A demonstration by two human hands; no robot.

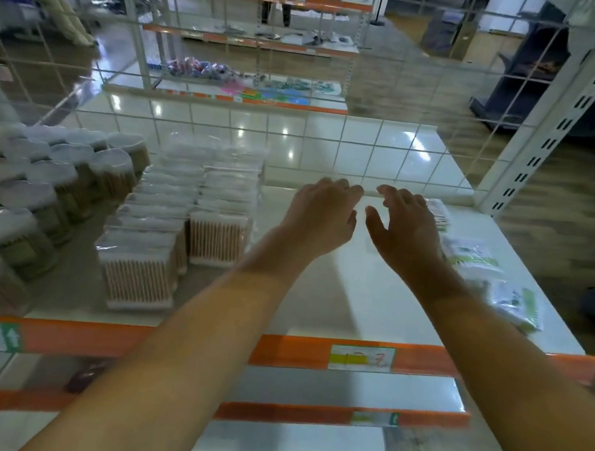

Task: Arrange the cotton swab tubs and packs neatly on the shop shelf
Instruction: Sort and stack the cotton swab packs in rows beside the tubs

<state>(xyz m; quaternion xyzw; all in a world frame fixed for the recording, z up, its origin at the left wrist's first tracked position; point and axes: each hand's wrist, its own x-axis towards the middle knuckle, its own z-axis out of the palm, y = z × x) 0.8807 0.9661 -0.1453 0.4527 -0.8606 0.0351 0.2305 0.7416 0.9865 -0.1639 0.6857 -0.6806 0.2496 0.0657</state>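
A person's two bare forearms reach out over a white shop shelf (353, 309) with an orange front lip. The left hand (322, 215) and right hand (404, 227) hover side by side above the bare middle of the shelf, fingers loosely curved and spread, grasping nothing. To the left, round cotton swab tubs (37, 188) stand in diagonal rows, and just beside them rectangular clear boxes of swabs (178, 220) sit in tidy stacked columns, probably grouped by kind so shoppers can find them. To the right, flat green-and-white swab packs (475, 258) lie loose and overlapping along the shelf's right edge, seemingly not yet sorted. The open central strip looks like room to line those packs up. A wire grid panel (309, 74) closes the shelf's back, limiting reach beyond it
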